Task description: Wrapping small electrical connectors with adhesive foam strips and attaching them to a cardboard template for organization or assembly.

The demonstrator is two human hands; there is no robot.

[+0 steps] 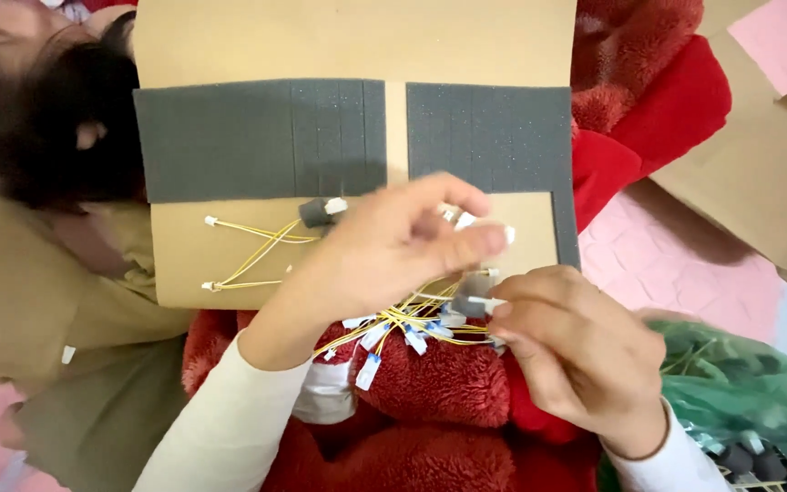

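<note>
My left hand (393, 251) hovers over a brown cardboard board (184, 264) and pinches a small white part near its fingertips. My right hand (576, 351) pinches a thin white plug end at about the board's lower right edge. Between both hands lies a bundle of thin yellow wires with white connectors (403, 328) on a red fleece blanket (439, 392). Two dark grey foam pads (257, 137) are stuck across the board. A small dark grey cylinder with a white tip (321, 211) and loose yellow wires (252, 246) rest on the cardboard.
A person in an olive top lies at the left, their dark hair (38, 128) next to the board. A green plastic bag (740, 401) with small dark parts sits at the lower right. More cardboard (758, 173) lies at the right on a pink mat.
</note>
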